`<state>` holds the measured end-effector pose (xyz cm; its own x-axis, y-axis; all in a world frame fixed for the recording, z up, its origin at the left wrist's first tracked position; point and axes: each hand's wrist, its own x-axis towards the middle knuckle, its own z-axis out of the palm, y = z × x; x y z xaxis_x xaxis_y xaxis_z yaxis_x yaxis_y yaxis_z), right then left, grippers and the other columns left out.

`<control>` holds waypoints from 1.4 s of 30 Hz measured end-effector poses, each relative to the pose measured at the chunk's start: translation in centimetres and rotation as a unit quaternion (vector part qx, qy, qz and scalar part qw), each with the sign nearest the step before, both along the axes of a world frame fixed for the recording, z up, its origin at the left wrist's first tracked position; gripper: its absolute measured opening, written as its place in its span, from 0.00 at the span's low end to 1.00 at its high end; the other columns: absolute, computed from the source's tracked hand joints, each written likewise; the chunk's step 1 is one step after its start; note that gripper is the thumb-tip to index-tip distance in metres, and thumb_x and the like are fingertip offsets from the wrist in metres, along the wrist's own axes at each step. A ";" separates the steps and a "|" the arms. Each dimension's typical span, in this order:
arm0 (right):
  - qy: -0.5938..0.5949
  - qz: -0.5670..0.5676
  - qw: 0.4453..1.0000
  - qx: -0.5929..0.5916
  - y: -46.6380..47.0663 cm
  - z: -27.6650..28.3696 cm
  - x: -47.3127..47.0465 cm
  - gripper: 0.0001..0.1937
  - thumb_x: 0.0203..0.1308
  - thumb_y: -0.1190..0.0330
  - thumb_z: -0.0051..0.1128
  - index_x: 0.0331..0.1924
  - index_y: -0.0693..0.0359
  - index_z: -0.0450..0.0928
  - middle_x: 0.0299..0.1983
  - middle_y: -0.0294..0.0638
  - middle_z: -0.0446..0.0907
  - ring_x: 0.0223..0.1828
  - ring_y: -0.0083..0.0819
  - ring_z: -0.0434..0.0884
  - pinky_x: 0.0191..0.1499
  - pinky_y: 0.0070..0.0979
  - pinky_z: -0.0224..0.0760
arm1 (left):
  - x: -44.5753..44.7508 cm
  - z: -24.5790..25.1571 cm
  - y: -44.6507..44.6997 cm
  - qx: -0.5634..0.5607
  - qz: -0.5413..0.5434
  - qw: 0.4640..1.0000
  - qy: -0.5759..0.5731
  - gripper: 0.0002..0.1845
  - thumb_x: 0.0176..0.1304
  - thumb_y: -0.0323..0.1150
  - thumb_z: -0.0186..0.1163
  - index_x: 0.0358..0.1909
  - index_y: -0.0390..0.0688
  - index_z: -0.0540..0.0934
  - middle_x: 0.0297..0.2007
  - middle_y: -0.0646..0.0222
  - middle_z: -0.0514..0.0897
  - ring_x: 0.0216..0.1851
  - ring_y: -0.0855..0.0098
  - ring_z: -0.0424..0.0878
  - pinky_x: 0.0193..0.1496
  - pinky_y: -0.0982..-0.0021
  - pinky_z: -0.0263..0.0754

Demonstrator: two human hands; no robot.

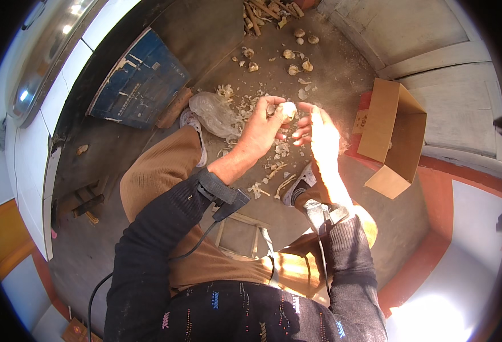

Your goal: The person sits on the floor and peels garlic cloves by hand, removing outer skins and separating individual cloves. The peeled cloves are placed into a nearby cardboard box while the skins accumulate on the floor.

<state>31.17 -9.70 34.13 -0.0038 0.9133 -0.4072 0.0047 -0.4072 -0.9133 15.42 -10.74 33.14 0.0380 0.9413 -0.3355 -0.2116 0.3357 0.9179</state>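
Between thumb and fingers, my left hand (258,127) holds a whitish garlic bulb (287,110) above the floor. Just to the right of the bulb is my right hand (320,130), its fingers apart and curved towards it; nothing shows in its grasp, and strong sunlight washes out part of it. Garlic skins (282,148) lie scattered on the floor below both hands. Beyond them are several more bulbs, among them one garlic bulb (307,65) and another garlic bulb (253,66). A clear plastic bag (213,114) lies left of my left hand.
An open cardboard box (377,124) stands at the right, near a pale wooden door (451,94). A worn blue panel (142,81) leans at the left. Sticks of firewood (268,12) lie at the far end. Dark cables run from the bands on my wrists.
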 end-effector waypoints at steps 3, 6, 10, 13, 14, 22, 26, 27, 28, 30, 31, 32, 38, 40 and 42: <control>0.065 0.055 0.996 -0.040 -0.1 0.4 -0.4 0.26 0.74 0.56 0.54 0.66 0.66 0.71 0.50 0.43 0.80 0.38 0.26 0.84 0.36 0.21 0.81 | 0.2 0.0 0.0 0.117 -0.010 0.989 0.093 0.12 0.70 0.32 0.63 0.50 0.41 0.75 0.44 0.69 0.82 0.41 0.76 0.82 0.42 0.74 0.80; 0.159 0.065 0.985 -0.034 -0.4 0.2 -0.5 0.29 0.73 0.55 0.57 0.67 0.69 0.68 0.53 0.44 0.81 0.45 0.30 0.83 0.45 0.26 0.82 | -0.4 0.2 0.0 0.131 -0.031 0.980 0.148 0.08 0.65 0.24 0.66 0.42 0.40 0.78 0.50 0.69 0.80 0.49 0.80 0.80 0.45 0.76 0.78; 0.271 0.066 0.956 -0.088 -0.4 -0.6 -0.2 0.28 0.72 0.61 0.59 0.68 0.70 0.67 0.50 0.44 0.83 0.46 0.32 0.84 0.47 0.28 0.81 | -1.2 0.4 0.3 0.038 0.000 0.998 0.048 0.04 0.69 0.27 0.64 0.41 0.39 0.79 0.46 0.69 0.83 0.48 0.82 0.80 0.47 0.77 0.78; 0.279 0.050 0.959 -0.030 -0.5 -1.2 0.2 0.30 0.70 0.59 0.62 0.67 0.71 0.67 0.47 0.46 0.83 0.44 0.33 0.84 0.47 0.30 0.82 | -1.0 0.4 0.6 0.004 0.096 0.993 -0.065 0.07 0.70 0.31 0.64 0.44 0.38 0.81 0.46 0.68 0.82 0.48 0.80 0.81 0.48 0.76 0.77; 0.274 0.050 0.960 -0.033 -0.5 -1.3 0.4 0.29 0.70 0.59 0.62 0.66 0.71 0.68 0.47 0.45 0.83 0.43 0.32 0.84 0.47 0.30 0.82 | -0.7 0.4 0.6 0.080 0.066 0.995 -0.007 0.09 0.70 0.32 0.64 0.46 0.39 0.82 0.45 0.71 0.81 0.48 0.76 0.82 0.50 0.73 0.77; 0.253 0.021 0.964 -0.074 -1.2 -0.7 -0.6 0.26 0.70 0.58 0.62 0.63 0.68 0.73 0.46 0.43 0.82 0.43 0.30 0.84 0.45 0.29 0.82 | -0.6 0.4 0.0 0.115 0.000 0.977 0.179 0.07 0.68 0.31 0.64 0.42 0.38 0.82 0.40 0.71 0.79 0.40 0.77 0.80 0.45 0.73 0.76; 0.170 0.106 0.979 -0.043 -1.4 0.6 -1.2 0.30 0.66 0.60 0.66 0.65 0.69 0.71 0.49 0.42 0.83 0.42 0.26 0.84 0.43 0.23 0.79 | -0.9 0.1 0.2 0.073 0.031 0.979 0.190 0.10 0.70 0.33 0.63 0.34 0.37 0.81 0.32 0.70 0.80 0.34 0.76 0.81 0.39 0.71 0.76; 0.146 0.119 0.982 -0.034 -1.2 0.8 -1.0 0.30 0.66 0.60 0.67 0.66 0.69 0.70 0.48 0.42 0.83 0.41 0.25 0.83 0.42 0.21 0.78 | -0.9 0.0 0.1 0.031 0.037 0.987 0.153 0.11 0.69 0.34 0.63 0.32 0.36 0.80 0.32 0.68 0.81 0.32 0.74 0.81 0.37 0.69 0.76; 0.117 0.127 0.985 -0.010 -1.2 1.0 -0.8 0.30 0.65 0.61 0.67 0.66 0.68 0.70 0.48 0.41 0.83 0.41 0.25 0.83 0.41 0.21 0.77 | -1.0 -0.1 0.1 0.035 0.042 0.982 0.181 0.13 0.72 0.36 0.60 0.34 0.36 0.79 0.30 0.67 0.81 0.32 0.73 0.80 0.40 0.66 0.76; 0.066 0.118 0.991 0.026 -1.0 0.9 -0.2 0.32 0.64 0.60 0.69 0.67 0.66 0.70 0.47 0.40 0.83 0.41 0.24 0.83 0.41 0.21 0.76 | -1.2 -0.4 0.3 0.054 0.091 0.972 0.210 0.13 0.73 0.37 0.58 0.38 0.36 0.77 0.32 0.65 0.81 0.35 0.70 0.81 0.44 0.63 0.75; 0.039 0.106 0.993 0.043 -0.9 0.6 0.1 0.32 0.63 0.60 0.70 0.67 0.66 0.70 0.47 0.40 0.83 0.41 0.23 0.82 0.41 0.21 0.76 | -1.4 -0.6 0.5 0.057 0.111 0.968 0.220 0.13 0.74 0.38 0.58 0.39 0.37 0.77 0.33 0.64 0.81 0.37 0.69 0.81 0.45 0.62 0.75; 0.035 0.095 0.990 0.095 -1.0 0.3 0.4 0.33 0.61 0.59 0.71 0.67 0.65 0.70 0.46 0.39 0.83 0.41 0.23 0.82 0.41 0.21 0.76 | -1.3 -0.8 0.6 0.086 0.131 0.951 0.265 0.13 0.75 0.39 0.56 0.44 0.38 0.75 0.40 0.60 0.80 0.45 0.64 0.79 0.53 0.59 0.72; -0.278 0.112 0.944 0.139 -1.2 -2.0 1.9 0.34 0.55 0.55 0.73 0.64 0.60 0.74 0.48 0.49 0.84 0.48 0.36 0.84 0.51 0.32 0.78 | -0.4 -1.6 0.7 0.110 0.121 0.950 0.266 0.14 0.69 0.34 0.60 0.51 0.37 0.75 0.52 0.56 0.75 0.59 0.59 0.72 0.65 0.61 0.65; -0.257 0.035 0.957 0.128 -1.3 -1.4 4.8 0.30 0.58 0.57 0.68 0.62 0.61 0.76 0.45 0.49 0.85 0.45 0.34 0.86 0.49 0.30 0.79 | -0.1 -1.3 0.6 0.135 0.119 0.948 0.262 0.15 0.68 0.34 0.61 0.52 0.38 0.75 0.51 0.57 0.75 0.59 0.59 0.72 0.65 0.61 0.65; -0.326 -0.013 0.931 0.163 -0.3 -0.2 9.2 0.24 0.60 0.56 0.66 0.57 0.61 0.81 0.40 0.45 0.87 0.41 0.31 0.86 0.47 0.30 0.79 | 0.0 -0.9 0.7 0.158 0.107 0.945 0.266 0.16 0.66 0.32 0.61 0.52 0.38 0.75 0.52 0.58 0.76 0.59 0.58 0.72 0.66 0.61 0.65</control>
